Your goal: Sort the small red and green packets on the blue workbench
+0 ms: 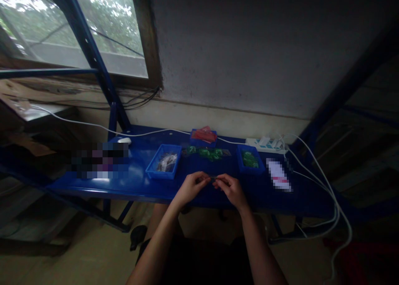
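Note:
My left hand (193, 187) and my right hand (230, 187) meet over the front of the blue table (124, 185). Both have their fingers pinched around a small dark item (213, 179), too small to identify. Just behind it lie green pieces (210, 153) in clear wrapping. A blue bin with small packets (166, 162) stands left of my hands, and one with green pieces (249, 160) stands to the right. At the back, a small blue bin holds red strips (204, 135).
A white power strip (266, 145) with plugs and cables lies at the back right. White cables hang over the right edge. Blurred-out items (99, 160) cover part of the left side, near a white mouse-like object (124, 140). Blue frame posts flank the table.

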Demonstrator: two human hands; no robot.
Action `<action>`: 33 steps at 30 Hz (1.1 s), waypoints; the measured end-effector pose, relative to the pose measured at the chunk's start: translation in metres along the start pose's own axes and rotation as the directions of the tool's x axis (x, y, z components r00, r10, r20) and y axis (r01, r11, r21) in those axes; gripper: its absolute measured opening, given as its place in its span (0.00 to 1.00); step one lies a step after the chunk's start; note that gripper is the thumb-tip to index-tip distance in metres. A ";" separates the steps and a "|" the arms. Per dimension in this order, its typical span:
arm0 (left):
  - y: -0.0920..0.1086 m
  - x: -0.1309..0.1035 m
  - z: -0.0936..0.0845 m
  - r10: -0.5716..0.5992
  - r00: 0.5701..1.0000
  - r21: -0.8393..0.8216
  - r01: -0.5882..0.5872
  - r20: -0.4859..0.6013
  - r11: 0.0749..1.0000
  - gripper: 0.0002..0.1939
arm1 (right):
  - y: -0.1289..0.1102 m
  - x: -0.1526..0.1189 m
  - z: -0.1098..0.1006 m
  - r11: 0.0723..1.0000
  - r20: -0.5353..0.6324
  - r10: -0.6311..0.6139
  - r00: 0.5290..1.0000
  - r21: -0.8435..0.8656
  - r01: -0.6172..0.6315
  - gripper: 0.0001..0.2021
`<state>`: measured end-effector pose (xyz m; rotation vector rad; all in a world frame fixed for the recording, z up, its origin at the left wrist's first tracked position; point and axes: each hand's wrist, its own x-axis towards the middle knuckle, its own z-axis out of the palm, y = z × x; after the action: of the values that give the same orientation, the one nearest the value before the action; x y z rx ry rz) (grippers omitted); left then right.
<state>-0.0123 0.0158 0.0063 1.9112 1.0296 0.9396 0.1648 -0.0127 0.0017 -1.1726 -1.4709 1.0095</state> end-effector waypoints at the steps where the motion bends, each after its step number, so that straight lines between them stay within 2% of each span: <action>1: 0.000 0.000 0.000 0.007 1.000 0.005 -0.007 -0.008 1.000 0.16 | 0.000 0.000 0.000 1.000 0.003 -0.006 1.000 0.001 0.006 0.07; 11: -0.001 0.000 0.000 0.036 0.995 0.002 -0.036 -0.090 0.999 0.12 | 0.005 0.001 -0.003 0.998 0.004 -0.048 0.999 0.045 0.048 0.10; 27: -0.010 0.001 0.002 0.103 0.991 -0.036 -0.106 -0.091 0.994 0.09 | -0.001 0.001 -0.005 0.999 0.027 -0.050 0.998 -0.009 0.050 0.14; 33: -0.007 0.002 0.002 0.099 0.994 0.003 -0.099 -0.037 0.995 0.11 | -0.003 0.001 -0.005 0.999 -0.007 -0.037 0.999 -0.019 0.037 0.14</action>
<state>-0.0125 0.0195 0.0003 1.9675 0.9635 1.0344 0.1690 -0.0125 0.0059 -1.1577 -1.4941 0.9670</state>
